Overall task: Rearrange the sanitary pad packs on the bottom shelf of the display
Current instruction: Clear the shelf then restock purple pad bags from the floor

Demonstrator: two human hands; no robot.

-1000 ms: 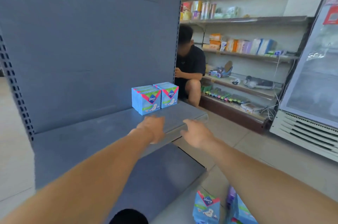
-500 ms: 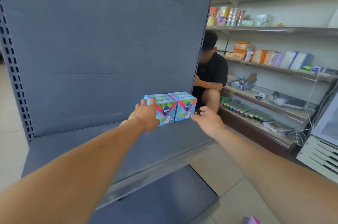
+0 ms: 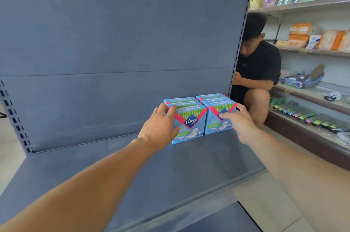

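Observation:
Two rows of blue Libresse sanitary pad packs stand side by side at the back right of a grey shelf (image 3: 151, 167). My left hand (image 3: 159, 127) grips the front pack of the left row (image 3: 192, 124), fingers curled over its top left corner and thumb on its face. Around the front pack of the right row (image 3: 216, 112) is my right hand (image 3: 239, 120), thumb across the face and fingers round the right side. More packs stand behind each front pack, mostly hidden.
A grey back panel (image 3: 113, 42) rises behind the shelf, and a lower grey shelf (image 3: 217, 220) sticks out below its front edge. A person in a black shirt (image 3: 259, 65) crouches just right of the display. Stocked wall shelves (image 3: 312, 99) line the right side.
Both hands have reached forward from the shelf's front edge to the packs and taken hold of the two front ones. The view has moved closer to the shelf.

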